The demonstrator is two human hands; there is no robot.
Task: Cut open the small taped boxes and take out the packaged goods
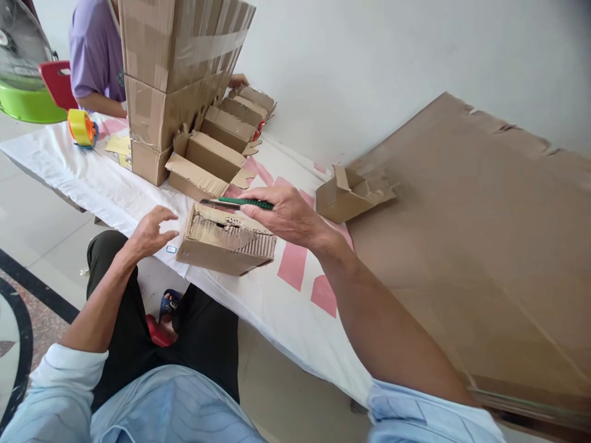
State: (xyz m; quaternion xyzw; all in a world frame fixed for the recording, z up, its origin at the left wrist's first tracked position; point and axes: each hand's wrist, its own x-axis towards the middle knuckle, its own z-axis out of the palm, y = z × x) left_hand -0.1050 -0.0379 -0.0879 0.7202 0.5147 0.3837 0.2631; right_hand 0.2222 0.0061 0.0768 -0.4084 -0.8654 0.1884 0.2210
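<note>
A small cardboard box (210,255) lies on the white cloth in front of me, its upper face torn and showing bare corrugation. My right hand (289,212) is closed round a green utility knife (252,202), whose blade points left over the far edge of this box. Whether the blade touches the cardboard I cannot tell. Just left of the box is my left hand (152,232), its fingers apart and nothing in them. A small blue-edged sticker (171,249) lies below its fingertips.
Open cardboard boxes (215,154) stand in a row behind, beside a tall taped stack (152,111). Another open box (353,195) sits right, against a large cardboard sheet (484,215). A yellow tape roll (82,127) is far left. A person in a purple shirt (95,52) sits behind the stack.
</note>
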